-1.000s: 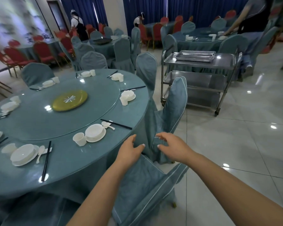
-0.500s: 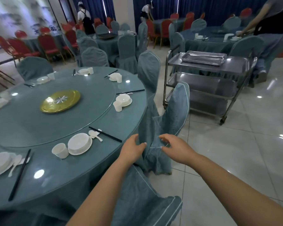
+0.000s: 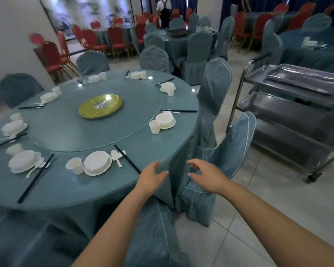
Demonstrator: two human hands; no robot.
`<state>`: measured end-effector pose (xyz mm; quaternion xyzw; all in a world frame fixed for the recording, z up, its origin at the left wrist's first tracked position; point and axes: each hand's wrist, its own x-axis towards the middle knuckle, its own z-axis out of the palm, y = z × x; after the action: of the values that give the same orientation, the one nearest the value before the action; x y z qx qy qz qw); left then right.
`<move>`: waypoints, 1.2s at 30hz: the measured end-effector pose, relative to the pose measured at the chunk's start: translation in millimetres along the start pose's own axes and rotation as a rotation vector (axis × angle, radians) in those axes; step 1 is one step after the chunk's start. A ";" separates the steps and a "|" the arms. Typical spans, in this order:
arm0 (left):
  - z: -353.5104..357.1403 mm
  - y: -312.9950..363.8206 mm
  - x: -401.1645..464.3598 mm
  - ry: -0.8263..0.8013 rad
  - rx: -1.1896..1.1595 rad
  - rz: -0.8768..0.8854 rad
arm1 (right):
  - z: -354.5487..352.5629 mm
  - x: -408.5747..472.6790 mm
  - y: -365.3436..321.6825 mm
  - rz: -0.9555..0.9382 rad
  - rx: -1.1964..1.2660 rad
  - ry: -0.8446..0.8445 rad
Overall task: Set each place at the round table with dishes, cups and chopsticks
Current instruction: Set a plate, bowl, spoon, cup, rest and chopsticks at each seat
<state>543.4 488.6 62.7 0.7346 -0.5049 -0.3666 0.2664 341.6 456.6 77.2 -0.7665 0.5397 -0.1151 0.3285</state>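
Note:
The round table (image 3: 96,191) wears a teal cloth and bears several place settings. The nearest one has a white cup (image 3: 75,165), a white bowl on a plate (image 3: 97,162), a white spoon (image 3: 116,156) and black chopsticks (image 3: 127,159). My left hand (image 3: 152,177) grips a fold of the teal cloth at the table's near edge. My right hand (image 3: 206,175) hovers just to its right with fingers spread, holding nothing. Below my hands stands a teal-covered chair (image 3: 154,228).
A yellow disc (image 3: 100,106) marks the middle of the glass turntable (image 3: 69,130). Teal-covered chairs (image 3: 237,145) ring the table. A steel trolley (image 3: 289,120) with a tray (image 3: 305,79) stands at right. A person (image 3: 163,10) works at a far table.
The view swung left and nearer the table. My left hand moved from the chair cover to the tablecloth edge. My right hand let go of the fabric and opened.

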 end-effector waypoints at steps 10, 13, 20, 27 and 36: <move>44.8 27.5 9.3 0.137 -0.027 -0.153 | -49.9 49.9 46.4 -0.135 0.030 -0.138; 48.4 28.3 15.5 0.164 -0.014 -0.179 | -52.7 64.5 52.5 -0.147 0.044 -0.161; 40.0 4.2 45.9 0.206 -0.047 -0.297 | -41.8 113.2 54.0 -0.162 0.043 -0.263; 9.4 -30.3 113.1 0.273 -0.162 -0.376 | -6.0 203.3 25.6 -0.204 -0.035 -0.376; -35.0 -89.3 188.3 0.338 -0.255 -0.507 | 79.1 329.4 -28.2 -0.268 -0.225 -0.457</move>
<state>662.1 343.9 -35.5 0.8480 -0.2047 -0.3544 0.3367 533.6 194.9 -23.6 -0.8687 0.3549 0.0790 0.3364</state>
